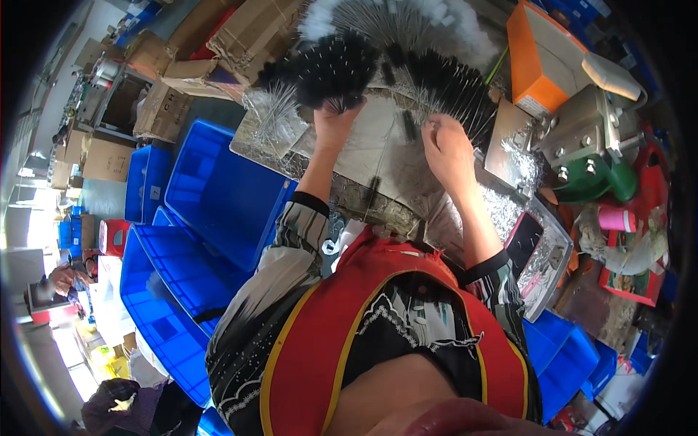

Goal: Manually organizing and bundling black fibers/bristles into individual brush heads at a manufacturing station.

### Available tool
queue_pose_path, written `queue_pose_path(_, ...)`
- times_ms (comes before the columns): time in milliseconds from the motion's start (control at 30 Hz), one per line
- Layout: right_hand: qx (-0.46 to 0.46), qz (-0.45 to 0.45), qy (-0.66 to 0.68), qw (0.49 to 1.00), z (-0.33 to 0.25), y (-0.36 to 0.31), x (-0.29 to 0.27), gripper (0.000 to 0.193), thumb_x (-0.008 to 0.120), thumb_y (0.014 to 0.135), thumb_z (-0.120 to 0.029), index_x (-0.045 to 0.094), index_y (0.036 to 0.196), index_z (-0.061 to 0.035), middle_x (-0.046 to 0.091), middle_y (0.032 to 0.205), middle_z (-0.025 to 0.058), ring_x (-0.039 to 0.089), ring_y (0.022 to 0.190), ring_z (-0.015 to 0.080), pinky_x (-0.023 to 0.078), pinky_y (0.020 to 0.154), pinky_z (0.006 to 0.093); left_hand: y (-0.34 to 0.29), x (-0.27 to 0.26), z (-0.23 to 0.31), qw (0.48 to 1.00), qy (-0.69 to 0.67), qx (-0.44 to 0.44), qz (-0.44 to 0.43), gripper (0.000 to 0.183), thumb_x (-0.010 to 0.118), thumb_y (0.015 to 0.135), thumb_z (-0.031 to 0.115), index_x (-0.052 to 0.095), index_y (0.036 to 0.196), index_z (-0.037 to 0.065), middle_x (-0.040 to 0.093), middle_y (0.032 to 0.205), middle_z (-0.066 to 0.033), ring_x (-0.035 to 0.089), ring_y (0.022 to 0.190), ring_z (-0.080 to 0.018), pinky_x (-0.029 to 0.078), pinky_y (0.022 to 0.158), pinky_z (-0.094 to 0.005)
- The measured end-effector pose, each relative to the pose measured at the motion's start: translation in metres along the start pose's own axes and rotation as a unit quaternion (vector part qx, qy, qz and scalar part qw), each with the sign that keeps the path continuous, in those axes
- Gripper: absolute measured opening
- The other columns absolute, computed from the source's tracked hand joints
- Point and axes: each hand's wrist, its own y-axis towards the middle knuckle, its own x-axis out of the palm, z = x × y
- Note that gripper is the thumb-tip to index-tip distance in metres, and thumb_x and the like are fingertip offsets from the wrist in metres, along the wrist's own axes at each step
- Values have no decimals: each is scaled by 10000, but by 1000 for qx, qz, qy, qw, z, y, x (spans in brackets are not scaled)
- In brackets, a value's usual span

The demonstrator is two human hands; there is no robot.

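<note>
Clutching black brushes, left hand partly hidden

Looks like a small production workshop, crowded and hard-used. Shows it first in the worn worktable, littered with loose metal wires on its right side and heaped with black-bristled wire brushes along its far side, in batch quantity. Has a bolted metal fixture on a green base at the worktable's right, with a pink spool just beyond it. Holds blue plastic crates in numbers left of the worktable, and battered cardboard cartons at its far left. Stretches away farther left of the worktable past a red stool and more cartons.
</note>
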Motion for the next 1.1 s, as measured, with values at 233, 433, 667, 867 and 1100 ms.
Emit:
queue_pose_path(233,-51,76,100,991,-29,34,-13,335,478,840,-204,535,1021,73,529,1056,235,513,979,350,415,838,362,-5,2,1,996,2,-76,-55,177,692,693,29,621,850,65,562,697,60,451,558,-15,357,484,-186)
queue_pose_path(433,-199,136,136,961,-51,64,-11,407,492,843,-244,514,1030,117,503,1119,243,498,996,368,407,858,366,-15,3,-1,994,2,-66,-93,203,678,701,29,613,889,63,583,751,27,512,634,-60,418,561,-218)
queue_pose_path(667,-230,71,72,968,-40,52,0,446,405,886,-302,531,1011,108,490,1155,226,452,1060,358,352,912,372,-11,-1,-11,962,227,86,-123,365,681,679,63,572,1027,62,608,964,-73,582,881,-177,456,763,-301)
queue_pose_path(867,-49,152,235,959,-18,41,-25,254,480,844,-187,598,992,-18,583,944,160,531,912,281,417,799,330,-11,1,-5,944,217,28,-249,375,630,728,11,539,1089,55,573,1075,-50,524,981,-131,416,854,-279)
queue_pose_path(1100,125,169,208,955,20,5,-58,224,503,818,-153,618,995,-77,599,780,80,547,648,126,439,628,244,-12,22,20,956,60,-59,-281,133,640,733,-20,641,841,59,616,738,61,468,563,0,349,485,-169)
